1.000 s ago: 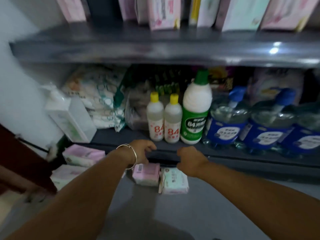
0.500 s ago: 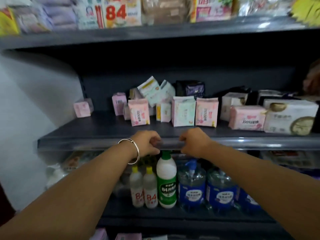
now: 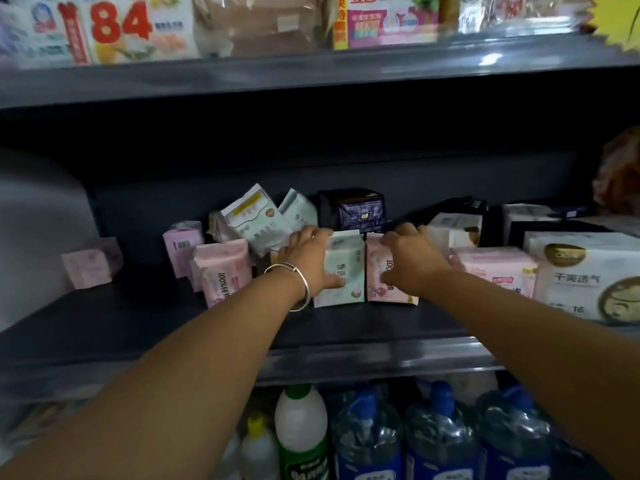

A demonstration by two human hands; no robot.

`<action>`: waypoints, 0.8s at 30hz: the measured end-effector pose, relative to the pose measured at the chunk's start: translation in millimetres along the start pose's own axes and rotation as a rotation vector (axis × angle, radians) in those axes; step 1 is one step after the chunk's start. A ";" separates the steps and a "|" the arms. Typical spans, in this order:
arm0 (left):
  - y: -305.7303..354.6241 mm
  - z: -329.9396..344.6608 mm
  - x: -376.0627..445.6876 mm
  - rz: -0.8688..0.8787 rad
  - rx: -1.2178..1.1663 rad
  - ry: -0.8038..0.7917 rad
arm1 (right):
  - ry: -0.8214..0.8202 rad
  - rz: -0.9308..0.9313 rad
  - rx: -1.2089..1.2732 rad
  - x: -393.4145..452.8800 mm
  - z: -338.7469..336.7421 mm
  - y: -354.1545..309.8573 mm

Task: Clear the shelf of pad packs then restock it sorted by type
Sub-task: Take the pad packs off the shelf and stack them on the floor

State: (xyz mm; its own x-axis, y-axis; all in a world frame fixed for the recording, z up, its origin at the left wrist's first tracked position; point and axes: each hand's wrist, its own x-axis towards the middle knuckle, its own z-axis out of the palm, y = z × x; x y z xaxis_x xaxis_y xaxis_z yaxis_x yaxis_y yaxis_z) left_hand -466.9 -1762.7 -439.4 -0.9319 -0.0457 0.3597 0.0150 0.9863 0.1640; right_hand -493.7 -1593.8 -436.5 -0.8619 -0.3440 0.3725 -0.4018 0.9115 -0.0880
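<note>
Two hands are on the dark middle shelf (image 3: pixel 138 323) right now, each grabbing one pack. The left hand (image 3: pixel 308 261) (silver bangle (image 3: pixel 298 285) on that wrist) has its fingers wrapped over the top of an upright mint-green pad pack (image 3: pixel 343 275), thumb on its front. The right hand (image 3: pixel 412 261) clamps the pink pad pack (image 3: pixel 377 271) standing right beside it, fingers over the top, thumb in front. The two packs touch side to side, near the middle of the shelf.

Left of them stands another pink pack (image 3: pixel 221 271), with a tilted white-green pack (image 3: pixel 252 220) leaning behind it and a small pink one (image 3: pixel 91 266) off alone by the wall. A dark purple pack (image 3: pixel 353 207) sits at the back. To the right lies a big white pack with gold circles (image 3: pixel 585 275). On the shelf below are a green-labelled white bottle (image 3: pixel 301 431) and blue-capped jugs (image 3: pixel 440 434).
</note>
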 end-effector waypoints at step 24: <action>-98.0 -33.5 79.3 -0.303 0.136 0.112 | -0.434 -0.302 -0.228 103.9 22.3 -69.7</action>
State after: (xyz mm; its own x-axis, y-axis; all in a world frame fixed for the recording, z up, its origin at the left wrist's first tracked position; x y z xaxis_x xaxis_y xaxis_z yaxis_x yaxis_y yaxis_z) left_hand -530.2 -1868.3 -396.2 -0.8410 -0.3495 0.4130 -0.3120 0.9369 0.1576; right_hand -562.2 -1698.0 -412.3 -0.7868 -0.6135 -0.0672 -0.6141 0.7676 0.1832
